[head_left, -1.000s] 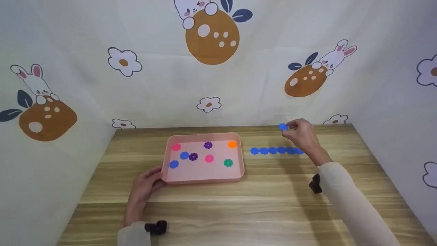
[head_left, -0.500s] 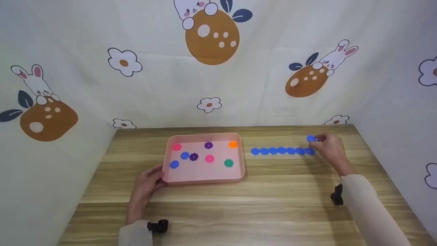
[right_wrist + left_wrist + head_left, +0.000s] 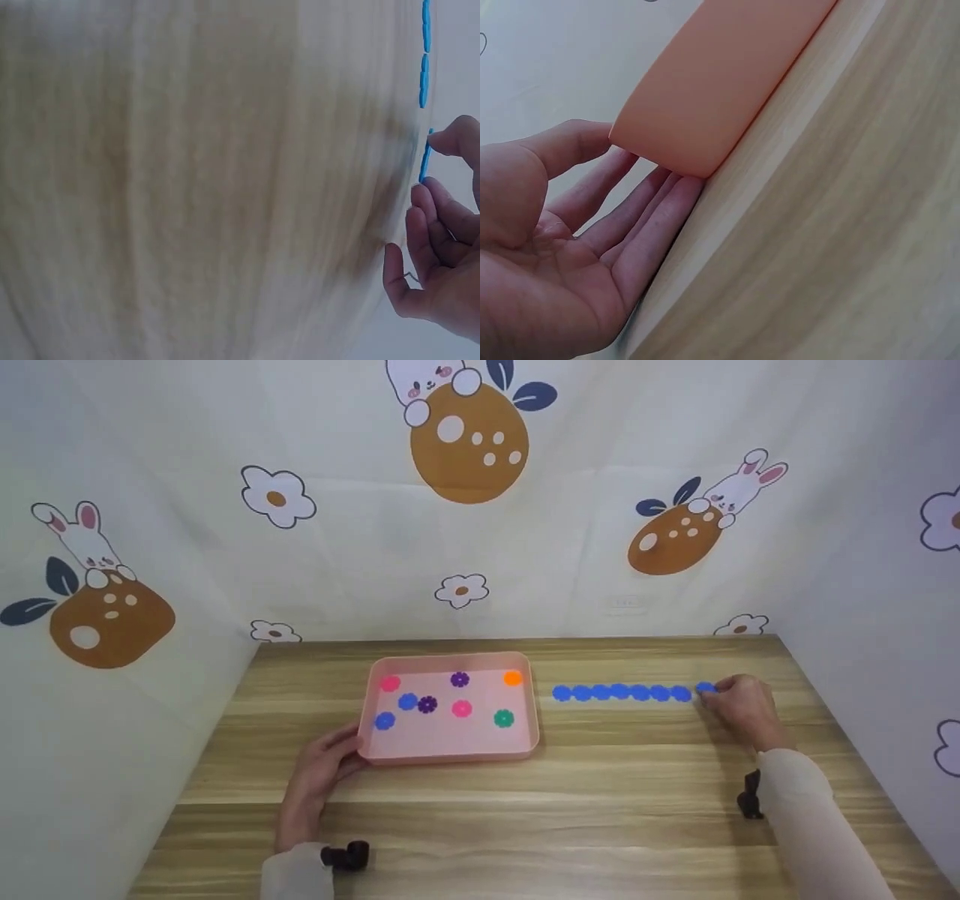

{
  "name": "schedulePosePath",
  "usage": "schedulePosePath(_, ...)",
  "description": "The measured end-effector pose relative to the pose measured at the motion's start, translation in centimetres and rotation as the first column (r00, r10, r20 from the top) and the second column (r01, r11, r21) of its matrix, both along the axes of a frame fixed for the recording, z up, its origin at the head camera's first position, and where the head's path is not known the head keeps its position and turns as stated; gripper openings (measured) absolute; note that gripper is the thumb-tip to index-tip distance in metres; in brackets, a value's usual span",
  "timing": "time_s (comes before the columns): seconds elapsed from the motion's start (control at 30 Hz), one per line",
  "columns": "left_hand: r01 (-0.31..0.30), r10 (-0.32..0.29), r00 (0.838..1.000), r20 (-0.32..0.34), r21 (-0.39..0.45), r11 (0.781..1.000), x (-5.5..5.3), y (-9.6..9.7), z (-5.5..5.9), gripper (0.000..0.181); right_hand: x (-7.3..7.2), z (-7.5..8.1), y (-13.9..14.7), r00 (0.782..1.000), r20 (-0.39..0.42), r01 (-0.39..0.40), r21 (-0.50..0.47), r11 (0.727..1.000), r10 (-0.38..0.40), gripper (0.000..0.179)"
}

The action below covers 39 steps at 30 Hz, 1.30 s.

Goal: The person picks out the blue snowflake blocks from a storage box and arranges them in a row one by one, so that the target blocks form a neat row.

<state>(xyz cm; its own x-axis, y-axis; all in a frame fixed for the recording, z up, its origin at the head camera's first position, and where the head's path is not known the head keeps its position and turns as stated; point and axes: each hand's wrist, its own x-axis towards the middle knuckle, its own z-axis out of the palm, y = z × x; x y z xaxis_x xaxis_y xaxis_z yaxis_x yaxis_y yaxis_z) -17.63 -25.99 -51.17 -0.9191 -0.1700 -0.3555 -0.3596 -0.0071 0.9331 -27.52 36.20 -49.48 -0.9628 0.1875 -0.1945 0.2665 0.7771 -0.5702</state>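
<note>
My right hand (image 3: 746, 709) pinches a blue flower-shaped disc (image 3: 705, 688) between thumb and finger, low over the table. In the right wrist view this disc (image 3: 426, 157) appears edge-on, with the other fingers loosely bent. Left of it in the head view, several like blue discs (image 3: 619, 691) form a row, with a small gap before the held one. My left hand (image 3: 319, 772) rests against the near left corner of a pink tray (image 3: 450, 759). In the left wrist view the thumb touches the tray's rim, and fairly straight fingers (image 3: 656, 225) meet its lower edge.
Inside the tray lie several loose discs: pink, purple, blue, one green (image 3: 504, 718) and one orange (image 3: 512, 678). The wood-grain table (image 3: 480, 832) ends at the back against a cloth (image 3: 360, 562) printed with rabbits and flowers.
My right hand has carried the blue disc rightward past the row, then down to its right end. My left hand stays at the tray corner.
</note>
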Motion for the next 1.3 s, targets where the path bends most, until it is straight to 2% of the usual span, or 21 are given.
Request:
schedulePosePath(0.13,-0.01,0.01,1.0,0.007,0.023,1.0,-0.2,0.0,-0.1,0.048,0.0,0.0,0.1,1.0,0.013,-0.027,0.014,1.0,0.027,0.052)
schedulePosePath(0.43,-0.005,0.004,1.0,0.005,0.035,0.999,-0.1,-0.2,-0.4,0.048,-0.1,0.1,-0.1,0.998,0.046,-0.029,-0.009,1.0,0.029,0.051)
schedulePosePath(0.9,0.009,-0.009,1.0,0.006,0.022,1.0,0.1,-0.4,-0.2,0.049,0.0,0.4,-0.2,0.997,-0.002,-0.075,0.012,0.997,0.075,0.049)
schedulePosePath(1.0,-0.003,0.004,1.0,-0.014,0.04,0.999,0.1,-0.5,-0.4,0.048,0.1,0.3,-0.2,0.996,-0.01,-0.083,0.012,0.996,0.083,0.052)
schedulePosePath(1.17,-0.016,0.018,1.0,-0.024,0.052,0.999,0.0,-0.4,-0.6,0.048,0.3,0.7,-1.0,0.999,-0.029,-0.042,-0.03,0.999,0.041,0.055)
schedulePosePath(1.3,-0.024,0.024,1.0,0.0,0.035,0.999,0.1,-0.2,-0.5,0.048,-0.1,1.9,-2.7,0.994,-0.108,-0.001,-0.066,0.998,-0.006,0.05)
